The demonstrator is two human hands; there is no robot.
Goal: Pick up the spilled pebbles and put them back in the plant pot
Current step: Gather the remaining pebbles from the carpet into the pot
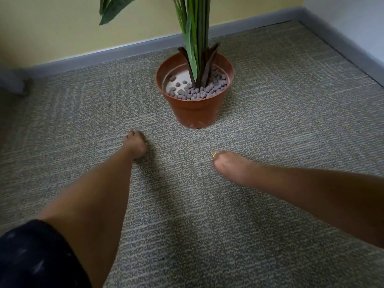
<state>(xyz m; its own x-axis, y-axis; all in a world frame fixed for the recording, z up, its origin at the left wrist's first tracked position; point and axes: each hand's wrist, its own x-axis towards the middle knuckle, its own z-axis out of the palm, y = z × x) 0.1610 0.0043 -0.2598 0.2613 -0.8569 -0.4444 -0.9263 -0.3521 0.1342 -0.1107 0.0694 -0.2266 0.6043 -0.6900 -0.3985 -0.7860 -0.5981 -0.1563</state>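
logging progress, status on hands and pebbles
Left hand curled at carpet, contents hidden. Right hand likewise. Pebbles in pot, none seen loose. Nothing blocking pot.

The plant pot looks like smooth, faintly glossy brown plastic, its pebbles rough and matt grey, the carpet coarse woven fibre.

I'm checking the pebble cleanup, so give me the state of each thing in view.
Round terracotta-brown plastic plant pot: upright on the grey speckled carpet.
Grey-purple round pebbles: inside the pot.
Green leafy plant: upright in the pot.
Left hand: fingers bunched, contents unclear.
Right hand: fingers curled under, contents unclear.
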